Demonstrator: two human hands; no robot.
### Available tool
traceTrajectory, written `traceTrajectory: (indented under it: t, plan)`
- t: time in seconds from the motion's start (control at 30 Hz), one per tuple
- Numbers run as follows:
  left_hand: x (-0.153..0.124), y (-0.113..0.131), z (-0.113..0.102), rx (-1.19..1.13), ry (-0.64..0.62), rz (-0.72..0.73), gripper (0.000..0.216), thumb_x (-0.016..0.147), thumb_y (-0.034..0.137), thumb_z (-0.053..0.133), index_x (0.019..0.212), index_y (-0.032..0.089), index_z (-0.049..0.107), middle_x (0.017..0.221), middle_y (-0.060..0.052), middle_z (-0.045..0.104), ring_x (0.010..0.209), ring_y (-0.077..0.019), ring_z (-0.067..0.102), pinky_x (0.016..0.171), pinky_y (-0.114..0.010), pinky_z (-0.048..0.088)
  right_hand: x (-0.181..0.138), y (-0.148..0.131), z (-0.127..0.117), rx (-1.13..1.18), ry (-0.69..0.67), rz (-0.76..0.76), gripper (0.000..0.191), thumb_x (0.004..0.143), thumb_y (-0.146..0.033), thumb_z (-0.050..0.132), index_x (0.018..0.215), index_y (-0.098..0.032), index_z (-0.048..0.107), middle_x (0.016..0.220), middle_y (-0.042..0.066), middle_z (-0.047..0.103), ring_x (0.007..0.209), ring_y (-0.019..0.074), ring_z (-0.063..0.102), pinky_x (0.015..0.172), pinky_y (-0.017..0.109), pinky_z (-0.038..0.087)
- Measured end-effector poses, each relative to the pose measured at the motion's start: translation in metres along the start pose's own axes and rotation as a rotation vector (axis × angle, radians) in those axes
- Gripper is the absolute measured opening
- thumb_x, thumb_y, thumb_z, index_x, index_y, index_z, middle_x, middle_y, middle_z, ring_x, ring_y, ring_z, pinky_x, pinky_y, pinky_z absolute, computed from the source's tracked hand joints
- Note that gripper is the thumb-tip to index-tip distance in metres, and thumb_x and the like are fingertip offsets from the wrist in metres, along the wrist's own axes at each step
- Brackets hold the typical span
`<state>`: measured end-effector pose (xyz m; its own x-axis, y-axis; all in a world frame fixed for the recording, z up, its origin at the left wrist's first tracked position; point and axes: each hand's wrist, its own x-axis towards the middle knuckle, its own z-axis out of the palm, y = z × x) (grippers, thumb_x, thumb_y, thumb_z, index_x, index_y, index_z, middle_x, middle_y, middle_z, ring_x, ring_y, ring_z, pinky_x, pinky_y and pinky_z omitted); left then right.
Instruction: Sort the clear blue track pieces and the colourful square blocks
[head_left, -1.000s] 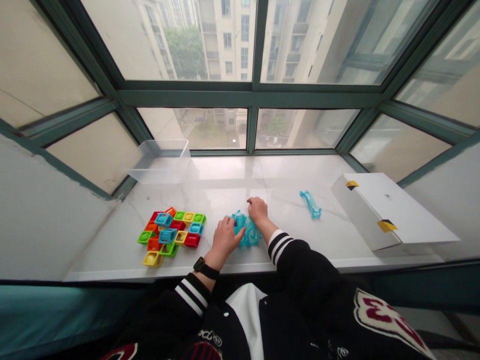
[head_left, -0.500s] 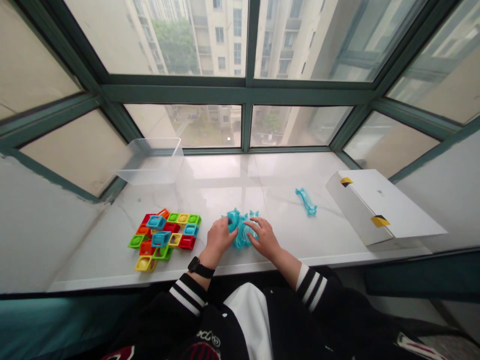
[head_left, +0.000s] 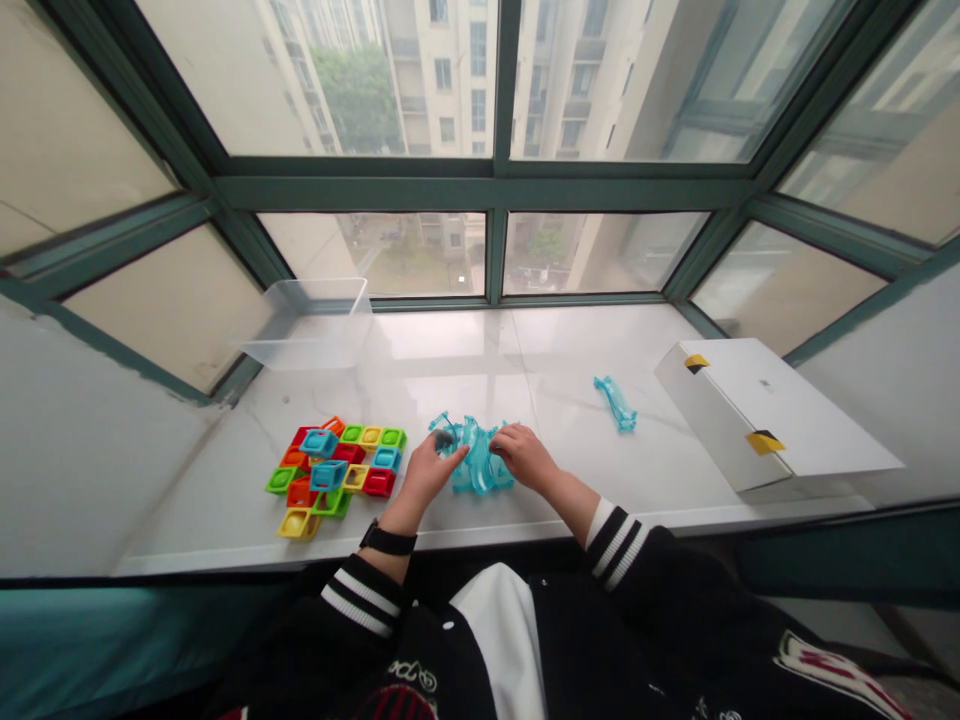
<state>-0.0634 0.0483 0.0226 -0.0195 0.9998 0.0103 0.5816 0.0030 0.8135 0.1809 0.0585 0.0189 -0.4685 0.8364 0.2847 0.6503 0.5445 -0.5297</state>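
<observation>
A heap of clear turquoise plastic track pieces [head_left: 474, 462] lies near the front of the white marble sill [head_left: 525, 360]. My left hand [head_left: 424, 472] pinches one curved turquoise piece at the heap's left side, lifted a little. My right hand [head_left: 527, 456] grips the heap's right side, its fingers curled round a piece. A flat cluster of coloured square blocks [head_left: 334, 472], red, green, yellow, orange and blue, lies just left of my left hand.
A lone turquoise track piece [head_left: 616, 402] lies further right. A white cardboard box [head_left: 772, 420] with yellow tape sits at the right end. An empty clear plastic tub [head_left: 311, 322] stands at the back left by the window.
My right hand came back from the heap's far side to its right side. My left hand has raised a curved piece at the heap's left. The view shifted slightly.
</observation>
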Motion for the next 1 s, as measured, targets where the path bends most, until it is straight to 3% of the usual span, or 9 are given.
traceTrajectory:
  t: [0.17, 0.33, 0.57, 0.77, 0.9, 1.0]
  plan:
    - [0.004, -0.013, -0.002, -0.149, -0.022, -0.084, 0.050, 0.079, 0.065, 0.076, 0.098, 0.019, 0.068, 0.102, -0.012, 0.079, 0.099, -0.0292, 0.074, 0.092, -0.042, 0.056, -0.009, 0.010, -0.014, 0.173, 0.160, -0.004, 0.014, 0.100, -0.018, 0.060, 0.097, -0.025, 0.071, 0.099, 0.006, 0.073, 0.099, 0.0242, 0.065, 0.095, 0.039, 0.049]
    - [0.005, -0.014, 0.000, -0.244, -0.026, -0.085, 0.053, 0.080, 0.066, 0.075, 0.105, 0.020, 0.068, 0.112, -0.013, 0.078, 0.105, -0.0294, 0.074, 0.095, -0.043, 0.057, -0.016, 0.014, -0.013, 0.219, 0.345, 0.181, 0.008, 0.094, -0.019, 0.060, 0.093, -0.024, 0.066, 0.091, 0.004, 0.069, 0.084, 0.0214, 0.063, 0.083, 0.035, 0.052]
    - [0.004, -0.011, 0.003, -0.134, 0.020, -0.040, 0.049, 0.082, 0.059, 0.072, 0.110, 0.018, 0.068, 0.111, -0.012, 0.076, 0.106, -0.0294, 0.072, 0.098, -0.046, 0.056, -0.008, 0.004, 0.004, 0.160, 0.307, 0.297, 0.007, 0.086, -0.016, 0.061, 0.087, -0.023, 0.063, 0.088, 0.001, 0.066, 0.078, 0.0181, 0.062, 0.078, 0.031, 0.049]
    - [0.004, -0.013, -0.002, -0.054, 0.076, -0.002, 0.050, 0.085, 0.057, 0.072, 0.117, 0.018, 0.070, 0.109, -0.011, 0.075, 0.091, -0.0254, 0.072, 0.090, -0.042, 0.057, -0.004, -0.002, 0.009, 0.064, 0.226, 0.307, 0.011, 0.086, -0.013, 0.062, 0.089, -0.023, 0.065, 0.092, 0.002, 0.067, 0.085, 0.0195, 0.063, 0.083, 0.032, 0.049]
    - [0.003, -0.008, -0.004, 0.011, 0.129, 0.045, 0.047, 0.085, 0.054, 0.073, 0.116, 0.018, 0.071, 0.105, -0.009, 0.074, 0.082, -0.0222, 0.069, 0.085, -0.040, 0.057, -0.006, -0.007, 0.008, 0.046, 0.180, 0.259, 0.014, 0.087, -0.014, 0.064, 0.096, -0.024, 0.069, 0.099, 0.004, 0.068, 0.093, 0.0213, 0.065, 0.087, 0.034, 0.051]
    - [0.003, -0.004, -0.006, 0.044, 0.135, 0.054, 0.046, 0.083, 0.052, 0.077, 0.115, 0.020, 0.070, 0.094, -0.005, 0.073, 0.075, -0.0206, 0.068, 0.079, -0.037, 0.057, -0.009, 0.004, -0.006, 0.048, 0.254, 0.230, 0.014, 0.093, -0.021, 0.062, 0.104, -0.024, 0.070, 0.103, 0.006, 0.069, 0.094, 0.0227, 0.065, 0.091, 0.036, 0.052]
